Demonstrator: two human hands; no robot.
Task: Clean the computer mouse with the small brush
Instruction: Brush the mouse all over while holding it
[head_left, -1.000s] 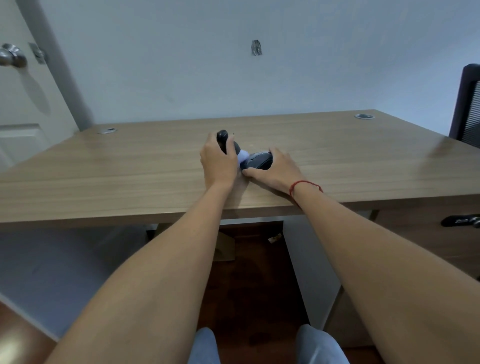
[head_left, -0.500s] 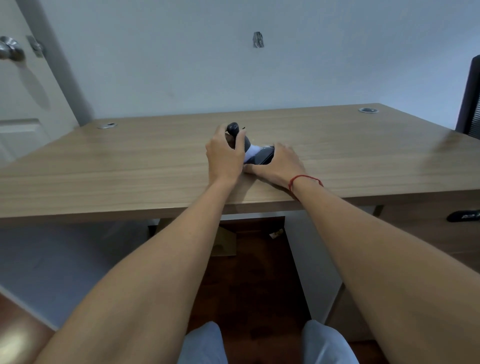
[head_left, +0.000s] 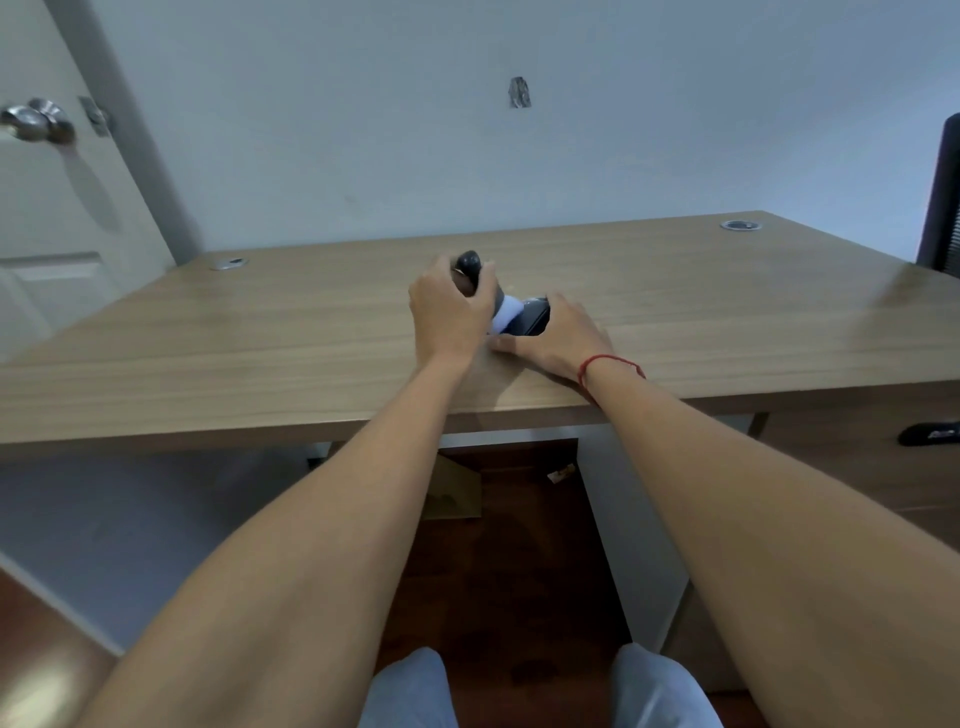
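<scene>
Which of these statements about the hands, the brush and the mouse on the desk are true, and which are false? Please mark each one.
1. The left hand holds the brush. True.
2. The mouse lies on the floor. False: it rests on the wooden desk.
3. The right hand steadies the mouse. True.
4. The red string is on the left wrist. False: it is on the right wrist.
5. The brush's white bristles point away from the mouse. False: they meet it.
</scene>
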